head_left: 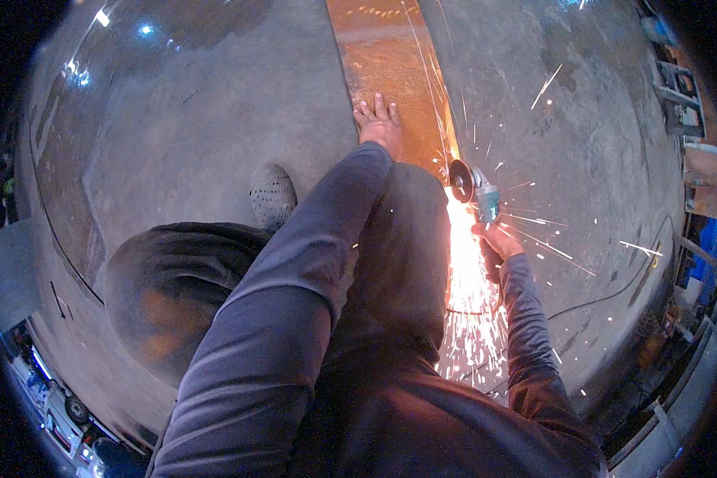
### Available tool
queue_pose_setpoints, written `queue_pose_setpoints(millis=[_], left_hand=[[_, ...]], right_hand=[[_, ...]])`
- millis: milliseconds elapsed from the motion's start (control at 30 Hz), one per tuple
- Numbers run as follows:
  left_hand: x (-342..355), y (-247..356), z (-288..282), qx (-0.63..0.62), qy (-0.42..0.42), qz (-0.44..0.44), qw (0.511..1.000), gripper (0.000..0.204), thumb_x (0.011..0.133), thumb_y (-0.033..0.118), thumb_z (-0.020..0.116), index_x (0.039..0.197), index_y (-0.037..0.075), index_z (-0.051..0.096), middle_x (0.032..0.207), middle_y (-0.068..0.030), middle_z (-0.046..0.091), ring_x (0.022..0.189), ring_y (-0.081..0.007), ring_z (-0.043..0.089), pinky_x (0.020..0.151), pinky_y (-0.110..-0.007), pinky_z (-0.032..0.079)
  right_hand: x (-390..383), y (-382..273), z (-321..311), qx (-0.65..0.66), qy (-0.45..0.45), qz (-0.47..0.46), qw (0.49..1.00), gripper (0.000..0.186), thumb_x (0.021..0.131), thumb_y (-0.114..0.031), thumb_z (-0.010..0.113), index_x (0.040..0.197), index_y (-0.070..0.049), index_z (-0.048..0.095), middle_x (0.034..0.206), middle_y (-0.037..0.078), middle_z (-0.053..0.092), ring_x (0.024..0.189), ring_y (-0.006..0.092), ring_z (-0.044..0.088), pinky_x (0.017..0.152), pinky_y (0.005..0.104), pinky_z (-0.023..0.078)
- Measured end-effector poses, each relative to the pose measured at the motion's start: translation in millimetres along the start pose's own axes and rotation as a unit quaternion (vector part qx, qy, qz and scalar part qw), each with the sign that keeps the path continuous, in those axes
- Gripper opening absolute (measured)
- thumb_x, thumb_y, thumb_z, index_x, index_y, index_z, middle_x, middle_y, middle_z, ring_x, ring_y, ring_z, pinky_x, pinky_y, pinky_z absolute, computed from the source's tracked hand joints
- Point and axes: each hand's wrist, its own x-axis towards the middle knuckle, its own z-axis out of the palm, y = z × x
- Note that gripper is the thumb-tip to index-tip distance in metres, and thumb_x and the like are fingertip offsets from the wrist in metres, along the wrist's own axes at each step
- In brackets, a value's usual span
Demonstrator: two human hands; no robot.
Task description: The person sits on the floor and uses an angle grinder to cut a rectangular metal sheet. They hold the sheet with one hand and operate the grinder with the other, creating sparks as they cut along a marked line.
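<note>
A long rusty steel plate [390, 64] lies on the concrete floor, running away from me. My left hand [379, 126] rests flat on it with the fingers spread. To the right, my right hand [498, 239] is wrapped round the body of a teal angle grinder [487, 204]. The grinder's disc [461, 181] meets the plate's right edge. Bright sparks [470, 279] stream from there back toward me, and others fly off to the right. Glare hides part of the grinder's handle and the plate's near right edge.
My bent knee [159, 319] and a speckled shoe [272, 195] are left of the plate. A dark cable [605, 299] curves across the floor [191, 143] at right. Metal frames [681, 99] and clutter line the right side. A vehicle [64, 422] stands at the lower left.
</note>
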Motion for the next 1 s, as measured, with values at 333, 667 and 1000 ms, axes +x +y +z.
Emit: queue_pose_setpoints(millis=[333,667,1000], left_hand=[[3.1,3.2,5.8,-0.006,0.006,0.016,1.0,0.079,0.095,0.032,0.053,0.158,0.005,0.015,0.162,-0.0314,0.003,0.142,-0.0617,0.017,0.113,-0.07,0.015],[-0.9,2.2,5.0,-0.012,-0.004,0.015,1.0,0.072,0.096,0.027,0.046,0.158,0.004,0.017,0.161,-0.0328,0.003,0.142,-0.0618,0.015,0.113,-0.069,0.016],[4.9,-2.0,14.6,0.004,0.029,0.015,0.999,0.078,0.093,0.033,0.054,0.157,0.003,0.02,0.16,-0.0338,0.007,0.14,-0.0636,0.019,0.11,-0.072,0.02]], right_hand=[[10.6,-16.5,-7.3,-0.092,0.036,-0.027,0.995,0.07,0.065,-0.014,0.082,0.128,-0.003,0.053,0.108,0.015,0.068,0.092,0.028,0.067,0.083,0.0382,0.052],[1.2,-28.5,-8.5,0.027,-0.011,0.007,1.0,0.085,0.058,-0.024,0.085,0.134,-0.005,0.051,0.119,0.018,0.066,0.11,0.0327,0.064,0.097,0.0396,0.048],[1.4,-14.4,-7.1,0.028,-0.018,-0.042,0.999,0.079,0.06,-0.03,0.082,0.13,-0.005,0.055,0.118,0.017,0.066,0.109,0.033,0.064,0.093,0.0383,0.05]])
